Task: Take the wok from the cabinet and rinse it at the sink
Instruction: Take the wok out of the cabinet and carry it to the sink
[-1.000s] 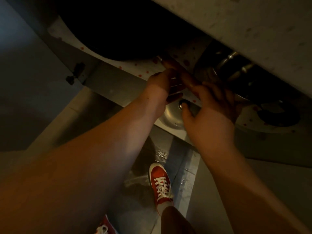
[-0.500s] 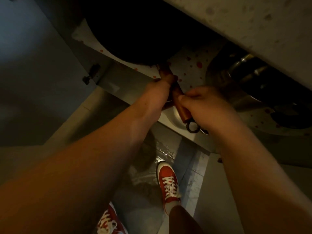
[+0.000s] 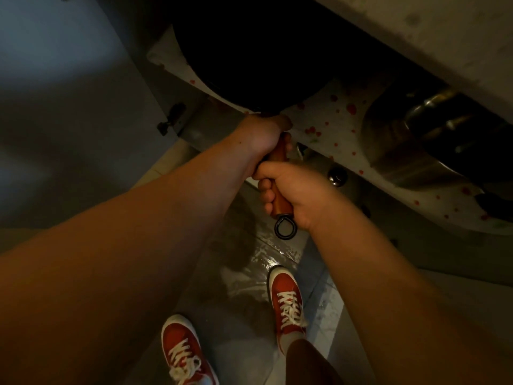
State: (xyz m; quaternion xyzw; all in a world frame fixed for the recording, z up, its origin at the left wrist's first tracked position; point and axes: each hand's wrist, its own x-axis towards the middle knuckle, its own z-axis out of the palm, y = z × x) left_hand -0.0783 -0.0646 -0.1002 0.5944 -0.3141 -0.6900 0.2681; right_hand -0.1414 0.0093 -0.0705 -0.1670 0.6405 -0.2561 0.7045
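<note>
Both hands grip the wooden handle [image 3: 280, 200] of the wok [image 3: 249, 51]. The left hand [image 3: 263, 134] is wrapped around the part of the handle nearest the pan, its fingers pressed together around the wood. The right hand [image 3: 294, 193] holds the outer end of the handle, its fingers [image 3: 265, 187] also curled tightly around it. A black metal ring [image 3: 285, 227] hangs from the end of the handle, just below the right hand. The dark wok body is still inside the open cabinet, resting on a white shelf liner [image 3: 333, 118] with red spots. To the right on the same shelf stand metal pots [image 3: 433, 126]. Below, two red sneakers [image 3: 286, 298] stand on a wet tiled floor [image 3: 244, 273]. The counter [image 3: 444, 31] edge passes above the cabinet.
</note>
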